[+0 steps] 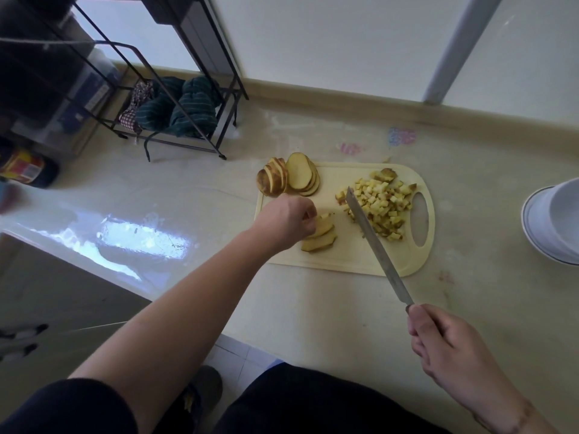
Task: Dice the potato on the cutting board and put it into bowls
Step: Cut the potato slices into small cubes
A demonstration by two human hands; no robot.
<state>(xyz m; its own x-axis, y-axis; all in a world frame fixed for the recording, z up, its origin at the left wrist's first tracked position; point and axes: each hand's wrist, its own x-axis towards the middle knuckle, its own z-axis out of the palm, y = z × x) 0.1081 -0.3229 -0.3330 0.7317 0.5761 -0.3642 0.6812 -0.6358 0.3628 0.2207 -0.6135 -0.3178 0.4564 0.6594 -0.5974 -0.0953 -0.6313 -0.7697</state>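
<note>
A pale yellow cutting board (344, 258) lies on the counter. At its far left corner stand potato slices (299, 175), fanned in two stacks. A pile of diced potato (380, 205) covers the right side, next to the handle hole. My left hand (286, 220) curls its fingers on a small stack of slices (322, 236) near the board's middle. My right hand (445, 343) grips the handle of a long knife (372, 242), whose tip lies against the left edge of the diced pile.
White stacked bowls (554, 220) sit at the right edge of the counter. A black wire rack (175, 120) with dark cloths stands at the back left. A colourful can (22, 167) is at the far left. The counter's front edge runs below the board.
</note>
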